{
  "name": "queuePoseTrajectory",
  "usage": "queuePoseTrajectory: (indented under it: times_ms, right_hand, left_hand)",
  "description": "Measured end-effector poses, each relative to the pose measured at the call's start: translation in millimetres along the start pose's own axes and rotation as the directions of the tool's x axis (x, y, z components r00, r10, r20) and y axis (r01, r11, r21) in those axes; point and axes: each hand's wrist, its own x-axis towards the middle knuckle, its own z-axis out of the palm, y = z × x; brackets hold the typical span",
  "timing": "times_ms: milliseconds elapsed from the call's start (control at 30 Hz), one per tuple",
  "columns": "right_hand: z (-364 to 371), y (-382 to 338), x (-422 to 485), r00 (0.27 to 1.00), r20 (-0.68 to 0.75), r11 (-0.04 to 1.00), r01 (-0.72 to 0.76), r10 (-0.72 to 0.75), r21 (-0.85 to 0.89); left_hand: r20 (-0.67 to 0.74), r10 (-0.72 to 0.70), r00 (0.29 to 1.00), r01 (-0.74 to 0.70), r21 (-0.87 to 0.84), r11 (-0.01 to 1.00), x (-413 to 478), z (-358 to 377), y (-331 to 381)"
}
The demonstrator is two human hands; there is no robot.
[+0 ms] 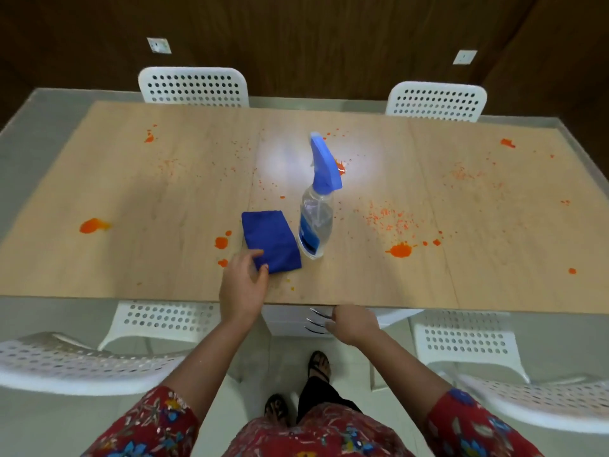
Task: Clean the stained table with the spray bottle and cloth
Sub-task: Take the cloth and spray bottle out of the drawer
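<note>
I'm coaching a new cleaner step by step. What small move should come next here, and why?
Probably the right hand should reach for the spray bottle. It hangs free at the near edge of the table, while the left hand rests on the blue cloth. The bottle stands upright beside the cloth, and the orange stains look unwiped.

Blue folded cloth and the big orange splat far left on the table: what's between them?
Head view: a smaller round orange stain beside the blue folded cloth, then bare wooden table up to the big orange splat.
</note>
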Motion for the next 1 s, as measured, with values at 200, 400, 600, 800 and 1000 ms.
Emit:
queuePoseTrajectory:
  times_ms: [200, 400, 600, 800, 1000]
  right_hand:
    - [-88.8, -38.9, 9.3, 0.84, -0.522, 0.829, 0.181, 0.149, 0.529]
    - [-113.0, -68.1, 30.5, 0.832, -0.513, 0.694, 0.242, 0.211, 0.678]
    - [-108.9, -89.8, 28.4, 0.823, -0.541, 0.587, 0.354, 0.175, 0.728]
    - [-100.8, -190.7, 48.1, 0.897, -0.441, 0.42, 0.41, -0.027, 0.81]
    - [-90.4, -289.2, 59.6, 0.88, -0.413, 0.505, 0.474, -0.235, 0.722]
  left_hand:
    - [0.07, -0.423, 0.904, 0.427, -0.063, 0.902, 71.9, 10.6, 9.5]
    - [0.097, -0.442, 0.892, 0.439, 0.052, 0.897, 89.8, 30.4, 15.2]
    - [-0.126, -0.431, 0.894, 0.36, -0.371, 0.856, 75.8, -19.4, 23.1]
    - [-0.398, -0.544, 0.739, 0.312, -0.514, 0.799, 60.6, -116.2, -44.5]
    - [-0.49, -0.637, 0.595, 0.362, -0.544, 0.757, 45.6, -179.4, -97.2]
